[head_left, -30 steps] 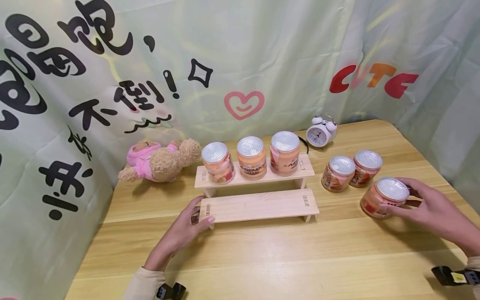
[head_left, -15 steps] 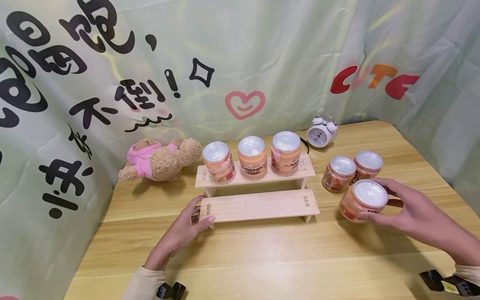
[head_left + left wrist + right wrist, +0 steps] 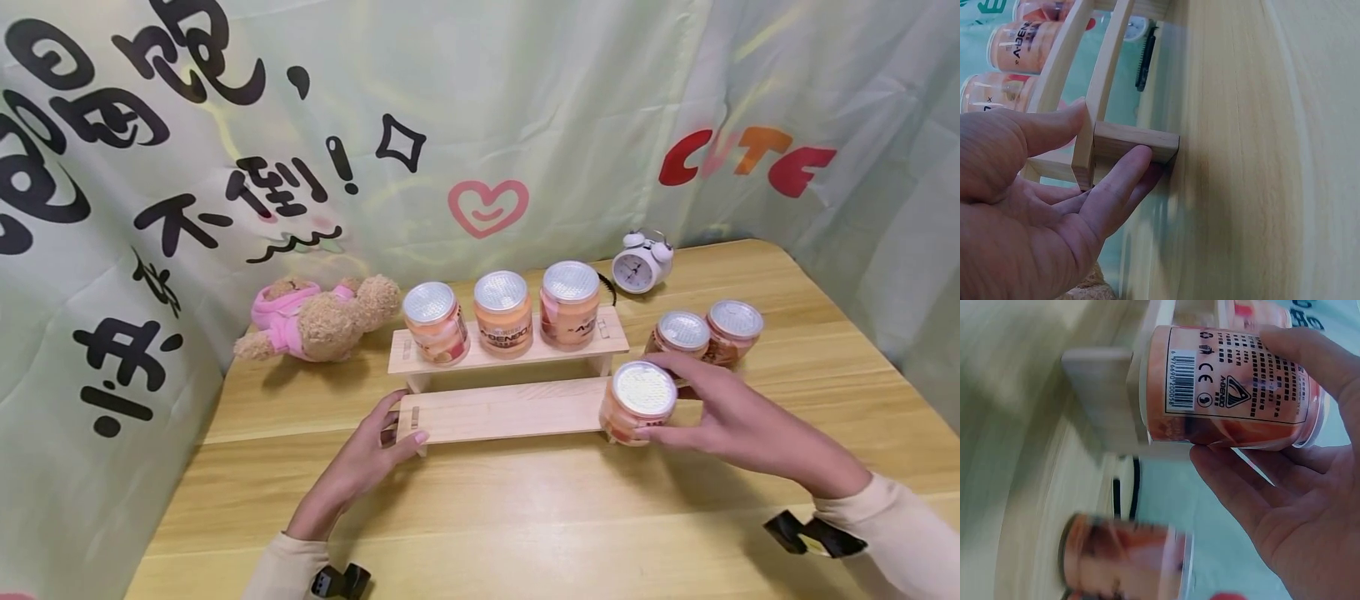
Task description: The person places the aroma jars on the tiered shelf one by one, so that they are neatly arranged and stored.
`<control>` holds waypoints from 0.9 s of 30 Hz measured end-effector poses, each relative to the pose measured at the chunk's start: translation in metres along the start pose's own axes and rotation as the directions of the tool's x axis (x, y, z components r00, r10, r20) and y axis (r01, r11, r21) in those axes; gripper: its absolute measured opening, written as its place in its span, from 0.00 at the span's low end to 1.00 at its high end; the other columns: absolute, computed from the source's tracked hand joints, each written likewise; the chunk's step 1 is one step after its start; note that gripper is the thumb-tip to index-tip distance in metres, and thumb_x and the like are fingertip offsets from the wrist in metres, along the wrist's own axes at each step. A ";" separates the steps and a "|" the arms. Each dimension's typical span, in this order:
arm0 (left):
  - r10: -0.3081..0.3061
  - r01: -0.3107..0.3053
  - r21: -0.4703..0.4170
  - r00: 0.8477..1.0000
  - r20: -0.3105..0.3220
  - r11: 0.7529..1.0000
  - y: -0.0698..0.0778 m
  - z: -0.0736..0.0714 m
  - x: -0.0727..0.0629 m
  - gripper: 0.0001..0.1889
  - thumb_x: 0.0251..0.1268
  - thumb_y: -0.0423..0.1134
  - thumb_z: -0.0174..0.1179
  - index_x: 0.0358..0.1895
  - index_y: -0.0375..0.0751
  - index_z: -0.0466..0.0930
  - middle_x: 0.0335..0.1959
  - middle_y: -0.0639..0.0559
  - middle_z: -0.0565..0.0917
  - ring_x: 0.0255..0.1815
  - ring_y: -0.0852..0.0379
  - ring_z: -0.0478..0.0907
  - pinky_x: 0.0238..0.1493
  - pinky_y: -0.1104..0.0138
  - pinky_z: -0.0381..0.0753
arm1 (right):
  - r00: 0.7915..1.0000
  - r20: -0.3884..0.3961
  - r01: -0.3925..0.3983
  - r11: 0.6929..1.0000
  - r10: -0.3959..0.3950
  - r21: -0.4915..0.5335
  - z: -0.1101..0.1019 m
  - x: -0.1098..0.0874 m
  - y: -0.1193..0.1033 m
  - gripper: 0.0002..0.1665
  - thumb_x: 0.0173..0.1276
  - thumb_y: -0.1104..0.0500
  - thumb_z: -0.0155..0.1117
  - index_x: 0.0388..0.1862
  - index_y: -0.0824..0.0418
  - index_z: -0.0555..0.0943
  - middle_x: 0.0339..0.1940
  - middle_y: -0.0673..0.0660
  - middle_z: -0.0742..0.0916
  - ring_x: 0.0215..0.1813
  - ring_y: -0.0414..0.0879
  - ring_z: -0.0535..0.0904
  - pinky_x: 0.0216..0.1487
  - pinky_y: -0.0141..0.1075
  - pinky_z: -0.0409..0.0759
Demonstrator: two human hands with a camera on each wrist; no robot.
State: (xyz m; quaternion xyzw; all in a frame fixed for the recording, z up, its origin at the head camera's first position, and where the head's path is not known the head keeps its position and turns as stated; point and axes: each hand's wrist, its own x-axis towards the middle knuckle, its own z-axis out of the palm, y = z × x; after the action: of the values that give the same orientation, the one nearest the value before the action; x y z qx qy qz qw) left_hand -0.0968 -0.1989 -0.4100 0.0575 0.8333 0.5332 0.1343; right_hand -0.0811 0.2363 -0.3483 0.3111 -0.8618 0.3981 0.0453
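My right hand [image 3: 720, 417] grips an orange-pink labelled jar [image 3: 637, 408] with a silver lid. It is upright over the right end of the two-step wooden rack's lower shelf [image 3: 495, 412]; I cannot tell whether it touches the wood. The right wrist view shows the jar's barcode side [image 3: 1229, 387] between thumb and fingers. At the rack's left end my left hand [image 3: 371, 454] holds the lower shelf, thumb on the board and fingers by the leg [image 3: 1138, 144]. Along the upper shelf [image 3: 592, 337] stand three similar jars, the middle one [image 3: 504, 317] showing dark lettering.
Two more jars, a nearer one [image 3: 681, 333] and a farther one [image 3: 735, 333], stand on the table right of the rack. A white alarm clock [image 3: 641, 262] is behind them. A teddy bear [image 3: 322, 321] in pink lies at the left, before a printed curtain [image 3: 585, 125].
My right hand has carried the jar leftward from the table's right side to the lower shelf's right end. The left hand stays on the rack.
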 end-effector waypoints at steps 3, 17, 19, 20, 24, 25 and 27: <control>-0.003 0.003 -0.009 1.000 0.001 1.000 0.001 -0.001 0.000 0.36 0.71 0.35 0.65 0.76 0.36 0.57 0.60 0.32 0.78 0.57 0.39 0.79 0.52 0.56 0.81 | 0.999 0.032 0.022 1.000 -0.022 0.002 0.008 0.010 -0.004 0.38 0.55 0.60 0.83 0.64 0.59 0.75 0.52 0.47 0.83 0.52 0.37 0.79 0.52 0.28 0.80; -0.007 0.007 -0.007 1.000 0.001 1.000 0.003 -0.001 -0.001 0.35 0.72 0.34 0.64 0.77 0.36 0.57 0.61 0.31 0.77 0.58 0.37 0.78 0.52 0.55 0.82 | 0.988 0.147 0.042 0.995 -0.054 0.085 0.049 0.059 -0.020 0.38 0.60 0.53 0.80 0.67 0.58 0.74 0.57 0.48 0.84 0.58 0.42 0.79 0.58 0.42 0.80; -0.008 0.008 -0.008 1.000 0.005 1.000 0.003 -0.001 -0.001 0.35 0.72 0.34 0.63 0.77 0.36 0.57 0.61 0.30 0.77 0.59 0.37 0.78 0.53 0.55 0.82 | 0.985 0.167 0.031 0.993 -0.050 0.113 0.054 0.065 -0.023 0.38 0.60 0.52 0.80 0.67 0.57 0.74 0.57 0.48 0.83 0.58 0.42 0.79 0.59 0.43 0.79; -0.009 0.009 -0.008 1.000 0.005 1.000 0.002 0.000 -0.001 0.35 0.72 0.34 0.63 0.77 0.37 0.57 0.61 0.30 0.77 0.59 0.37 0.78 0.53 0.55 0.82 | 0.983 0.176 0.025 0.992 -0.047 0.125 0.056 0.067 -0.024 0.39 0.60 0.52 0.80 0.67 0.57 0.74 0.57 0.48 0.83 0.58 0.42 0.79 0.59 0.43 0.79; -0.019 0.019 -0.018 1.000 -0.001 1.000 0.001 0.001 0.000 0.36 0.71 0.33 0.64 0.77 0.37 0.57 0.61 0.31 0.77 0.59 0.37 0.78 0.53 0.55 0.82 | 0.980 0.190 0.035 0.990 -0.061 0.137 0.067 0.077 -0.029 0.39 0.61 0.51 0.79 0.67 0.59 0.73 0.58 0.49 0.83 0.58 0.42 0.79 0.60 0.44 0.79; -0.023 0.023 -0.018 1.000 -0.003 1.000 0.001 0.001 0.000 0.36 0.71 0.33 0.64 0.77 0.38 0.57 0.61 0.31 0.77 0.59 0.37 0.78 0.53 0.55 0.82 | 0.979 0.193 0.038 0.990 -0.065 0.137 0.069 0.079 -0.030 0.39 0.61 0.51 0.79 0.67 0.60 0.73 0.58 0.50 0.83 0.58 0.42 0.79 0.60 0.44 0.79; -0.028 0.028 -0.018 1.000 -0.009 0.999 0.000 0.001 0.000 0.36 0.71 0.33 0.64 0.77 0.38 0.57 0.61 0.32 0.77 0.59 0.38 0.78 0.53 0.54 0.82 | 0.978 0.193 0.049 0.990 -0.074 0.131 0.074 0.084 -0.032 0.40 0.60 0.52 0.79 0.67 0.61 0.73 0.58 0.51 0.83 0.59 0.42 0.79 0.60 0.44 0.79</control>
State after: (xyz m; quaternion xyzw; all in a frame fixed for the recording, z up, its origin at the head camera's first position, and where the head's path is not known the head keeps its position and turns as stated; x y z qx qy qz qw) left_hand -0.0966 -0.1975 -0.4103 0.0424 0.8298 0.5390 0.1384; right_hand -0.1176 0.1258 -0.3500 0.3780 -0.8251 0.4173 -0.0477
